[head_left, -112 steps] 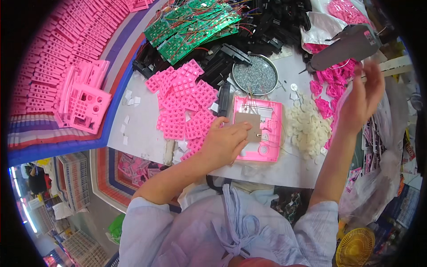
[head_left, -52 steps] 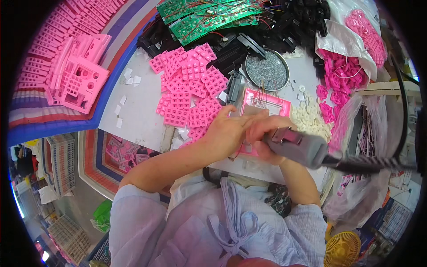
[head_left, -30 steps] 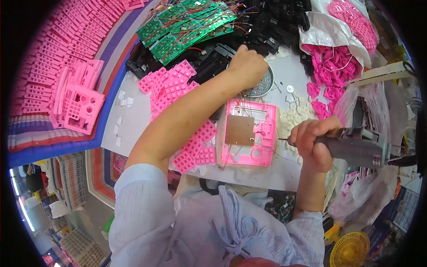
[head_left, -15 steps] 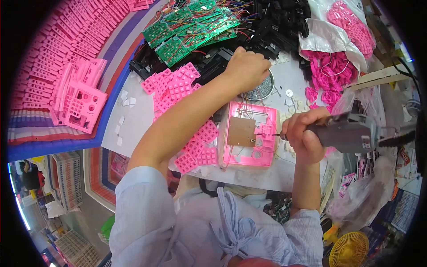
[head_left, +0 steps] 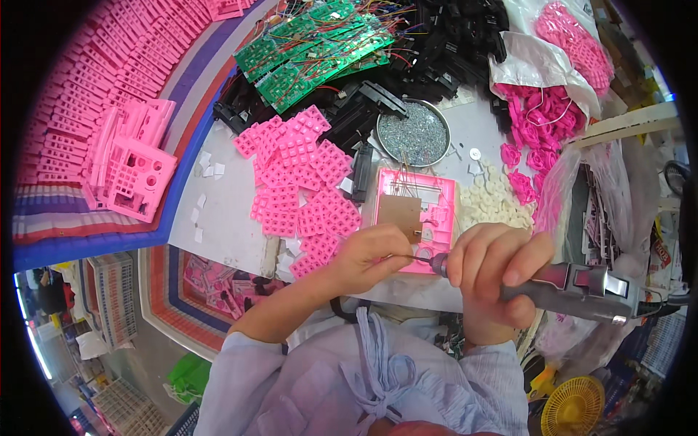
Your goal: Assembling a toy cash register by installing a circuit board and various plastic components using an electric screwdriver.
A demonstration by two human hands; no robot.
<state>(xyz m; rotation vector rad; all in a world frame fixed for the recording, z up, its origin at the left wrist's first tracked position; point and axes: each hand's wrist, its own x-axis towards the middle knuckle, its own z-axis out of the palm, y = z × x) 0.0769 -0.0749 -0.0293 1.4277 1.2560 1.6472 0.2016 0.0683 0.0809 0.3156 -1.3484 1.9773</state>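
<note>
My right hand (head_left: pixel 498 272) is wrapped round a dark electric screwdriver (head_left: pixel 574 291), held sideways with its bit pointing left. The fingers of my left hand (head_left: pixel 372 256) are pinched together at the bit's tip; whatever lies between them is too small or hidden to make out. Just beyond both hands lies an open pink plastic housing (head_left: pixel 439 196). Inside it is a brown circuit board (head_left: pixel 400 212) with thin wires at its far edge. Behind the housing stands a round metal dish (head_left: pixel 414 134) full of small screws.
Pink button pads (head_left: pixel 294 167) lie in a heap left of the housing. Green circuit boards (head_left: pixel 313 54) with wires and black plastic parts (head_left: pixel 451 43) are piled at the back. To the right are cream-coloured small parts (head_left: pixel 494 200) and magenta pieces (head_left: pixel 534 123). Stacked pink housings (head_left: pixel 138 174) fill the left.
My left hand has drawn back from the screw dish to the bit's tip. My right hand has pulled the screwdriver nearer and away from the board inside the housing.
</note>
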